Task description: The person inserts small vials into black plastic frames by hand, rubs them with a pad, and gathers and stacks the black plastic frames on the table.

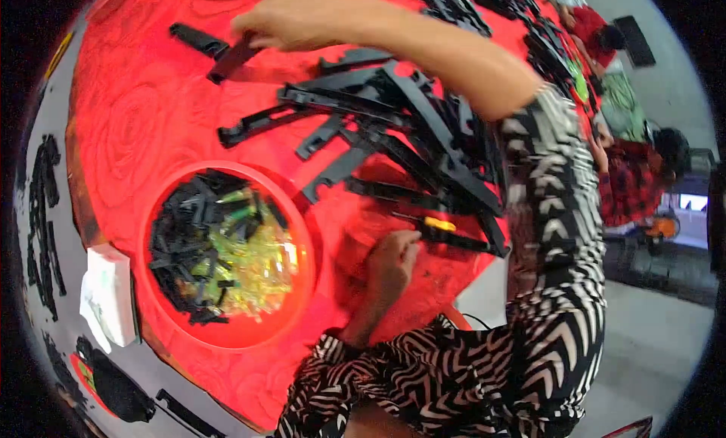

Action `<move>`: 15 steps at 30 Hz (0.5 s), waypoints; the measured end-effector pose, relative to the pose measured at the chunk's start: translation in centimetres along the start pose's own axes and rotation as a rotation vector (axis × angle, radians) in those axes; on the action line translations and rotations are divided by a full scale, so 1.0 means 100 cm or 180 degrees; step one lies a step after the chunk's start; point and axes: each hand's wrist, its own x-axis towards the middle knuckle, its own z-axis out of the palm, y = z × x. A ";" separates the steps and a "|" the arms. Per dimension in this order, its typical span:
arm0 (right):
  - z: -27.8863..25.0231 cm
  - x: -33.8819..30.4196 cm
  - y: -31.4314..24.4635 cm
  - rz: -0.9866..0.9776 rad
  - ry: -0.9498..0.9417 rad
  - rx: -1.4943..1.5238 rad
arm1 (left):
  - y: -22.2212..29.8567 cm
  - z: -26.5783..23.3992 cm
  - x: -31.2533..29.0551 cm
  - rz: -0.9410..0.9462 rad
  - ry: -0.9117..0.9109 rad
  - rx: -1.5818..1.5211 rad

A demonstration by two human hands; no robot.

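My right hand (291,18) reaches across to the far left of the table. Its fingers are closed on a dark, flat plastic piece (231,58), which is blurred. Right beside that lies another black plastic piece (198,40). My left hand (393,260) is low over the red cloth, its fingers curled together; what they hold, if anything, does not show. Close to its fingertips lie a black strip (461,241) and a thin tool with a yellow-and-black handle (439,223). Several long black plastic parts (386,98) are heaped between my hands.
A red tub (308,279) holds small black and clear yellowish pieces. White blocks (106,294) stand left of it at the cloth's edge. More black parts (548,49) cover the far right of the table, where other people (635,177) sit. Black parts (41,219) also lie on the grey surface at left.
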 end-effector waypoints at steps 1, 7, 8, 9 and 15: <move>-0.018 -0.026 -0.003 -0.0036 0.0209 -0.0388 | -0.002 0.001 0.001 0.0008 -0.0091 -0.0023; -0.163 -0.240 -0.036 0.2968 0.1175 0.0833 | -0.002 0.007 -0.003 0.0203 -0.0089 0.0054; -0.162 -0.259 -0.046 0.3399 0.1463 0.1420 | -0.014 0.004 -0.008 0.0135 0.0042 0.0009; -0.130 -0.325 0.006 0.2219 0.0967 -0.0491 | -0.021 -0.002 -0.014 0.0071 0.0174 -0.0037; -0.045 -0.488 -0.042 0.4792 0.2430 0.2652 | -0.017 0.002 -0.005 -0.0008 0.0037 0.0190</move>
